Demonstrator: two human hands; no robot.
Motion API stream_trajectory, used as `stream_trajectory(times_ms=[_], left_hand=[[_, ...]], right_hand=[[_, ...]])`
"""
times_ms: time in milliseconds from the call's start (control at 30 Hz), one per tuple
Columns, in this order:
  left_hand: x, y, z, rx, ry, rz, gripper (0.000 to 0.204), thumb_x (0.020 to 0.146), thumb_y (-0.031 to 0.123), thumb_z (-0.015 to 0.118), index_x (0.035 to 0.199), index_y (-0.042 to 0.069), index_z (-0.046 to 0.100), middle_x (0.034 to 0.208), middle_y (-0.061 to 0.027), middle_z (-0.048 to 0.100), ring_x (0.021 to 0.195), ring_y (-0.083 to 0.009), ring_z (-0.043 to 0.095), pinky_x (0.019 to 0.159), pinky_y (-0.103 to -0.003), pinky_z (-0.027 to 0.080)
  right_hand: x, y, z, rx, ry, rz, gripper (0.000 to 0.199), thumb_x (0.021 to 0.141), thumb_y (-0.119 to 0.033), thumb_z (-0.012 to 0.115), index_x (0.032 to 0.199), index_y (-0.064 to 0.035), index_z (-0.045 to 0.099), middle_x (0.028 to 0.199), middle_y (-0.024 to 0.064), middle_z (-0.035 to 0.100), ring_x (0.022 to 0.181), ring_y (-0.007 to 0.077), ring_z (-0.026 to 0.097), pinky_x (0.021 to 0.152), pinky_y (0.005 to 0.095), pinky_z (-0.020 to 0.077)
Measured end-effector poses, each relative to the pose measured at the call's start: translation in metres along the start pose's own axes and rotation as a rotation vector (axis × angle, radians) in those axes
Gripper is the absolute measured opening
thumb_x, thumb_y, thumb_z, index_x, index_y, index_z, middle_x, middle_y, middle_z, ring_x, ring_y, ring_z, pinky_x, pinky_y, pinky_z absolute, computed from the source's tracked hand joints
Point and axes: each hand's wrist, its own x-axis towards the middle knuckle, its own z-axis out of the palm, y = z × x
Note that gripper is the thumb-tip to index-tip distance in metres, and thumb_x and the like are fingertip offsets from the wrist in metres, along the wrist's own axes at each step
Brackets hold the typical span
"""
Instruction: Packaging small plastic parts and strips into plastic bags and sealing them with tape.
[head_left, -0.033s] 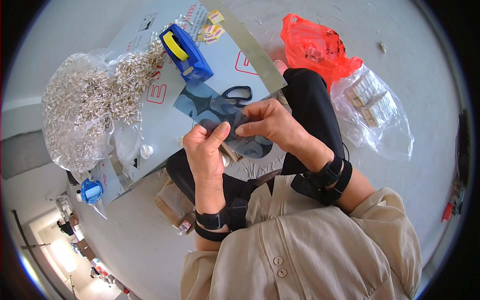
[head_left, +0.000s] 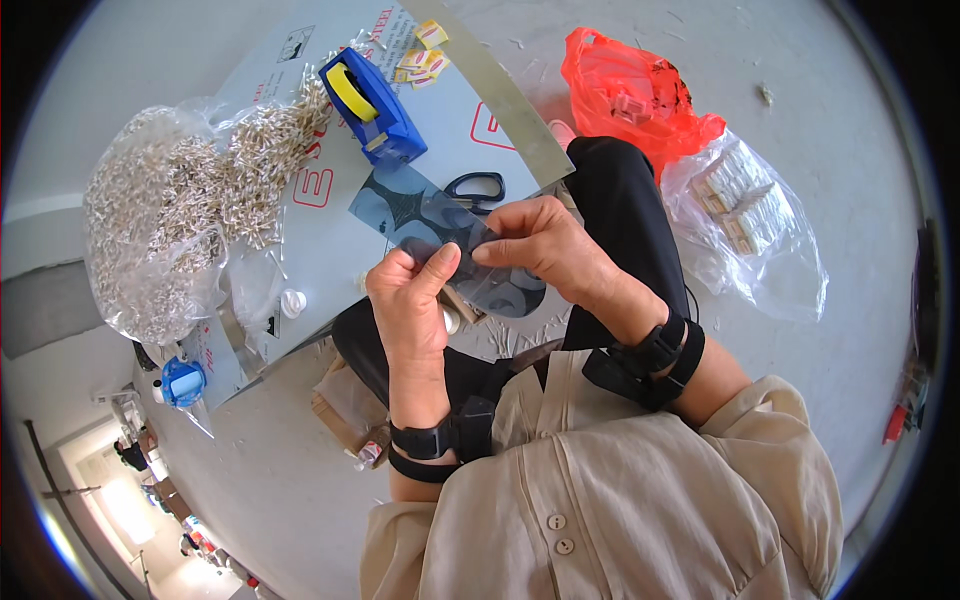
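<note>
My left hand (head_left: 410, 300) and my right hand (head_left: 545, 245) meet above my lap, and both pinch a small clear plastic bag (head_left: 452, 238) by its upper edge. The bag looks dark and see-through; what it holds is hidden by my fingers. Just beyond my hands lie black-handled scissors (head_left: 478, 188) on a grey printed cardboard sheet (head_left: 310, 235). A blue tape dispenser (head_left: 372, 105) with a yellow roll stands farther back on the sheet.
A big clear bag of small silvery metal parts (head_left: 165, 225) spills onto the cardboard at the left. A red plastic bag (head_left: 630, 90) and a clear bag of small boxes (head_left: 745, 200) lie at the right. A small blue object (head_left: 182, 382) sits at the lower left.
</note>
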Motion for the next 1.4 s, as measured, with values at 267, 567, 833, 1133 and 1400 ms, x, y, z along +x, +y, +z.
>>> stream_trajectory(times_ms=[267, 567, 833, 1133, 1400], left_hand=[[0.0, 0.0, -0.007, 0.076, -0.083, -0.092, 0.013, 0.078, 0.004, 0.067, 0.071, 0.001, 0.057, 0.068, -0.0017, 0.056, 0.06, -0.0101, 0.048, 0.061, -0.022, 0.04], [0.003, -0.008, 0.001, 0.061, -0.048, -0.009, 0.015, 0.07, -0.002, 0.07, 0.065, 0.0, 0.056, 0.064, 0.0026, 0.053, 0.058, -0.0041, 0.043, 0.058, -0.019, 0.035], [0.004, -0.017, 0.014, 0.042, 0.057, 0.066, 0.012, 0.072, 0.001, 0.071, 0.066, 0.0, 0.06, 0.065, 0.0032, 0.055, 0.059, -0.0047, 0.043, 0.058, -0.02, 0.036], [0.006, -0.019, 0.018, -0.181, 0.128, -0.001, 0.024, 0.081, 0.012, 0.067, 0.063, 0.002, 0.054, 0.065, 0.0049, 0.049, 0.06, -0.0047, 0.039, 0.055, -0.022, 0.031], [-0.007, -0.011, 0.013, 0.025, 0.118, 0.002, 0.004, 0.074, -0.001, 0.062, 0.072, -0.003, 0.059, 0.066, -0.0006, 0.056, 0.059, -0.0064, 0.049, 0.058, -0.019, 0.038]], right_hand=[[0.001, 0.001, -0.005, 0.021, 0.138, 0.033, 0.008, 0.072, -0.003, 0.069, 0.068, -0.001, 0.063, 0.06, -0.0057, 0.051, 0.057, 0.0036, 0.041, 0.052, 0.0219, 0.0337], [0.002, 0.008, -0.007, 0.028, 0.1, -0.007, 0.008, 0.071, -0.003, 0.071, 0.067, -0.0035, 0.063, 0.059, -0.0077, 0.05, 0.054, 0.0014, 0.039, 0.049, 0.0205, 0.0294], [0.003, 0.013, -0.005, 0.05, 0.066, 0.002, 0.01, 0.069, -0.002, 0.069, 0.064, -0.0001, 0.061, 0.058, -0.004, 0.052, 0.056, 0.0043, 0.043, 0.051, 0.0229, 0.0345], [0.007, 0.027, -0.012, 0.097, 0.133, 0.044, 0.009, 0.071, -0.001, 0.07, 0.066, -0.0018, 0.062, 0.06, -0.0047, 0.053, 0.056, 0.0035, 0.044, 0.053, 0.0208, 0.0354], [0.009, 0.027, -0.01, 0.159, 0.192, 0.008, 0.019, 0.07, -0.002, 0.07, 0.058, -0.005, 0.056, 0.054, -0.0077, 0.045, 0.051, 0.0027, 0.035, 0.046, 0.0222, 0.0271]])
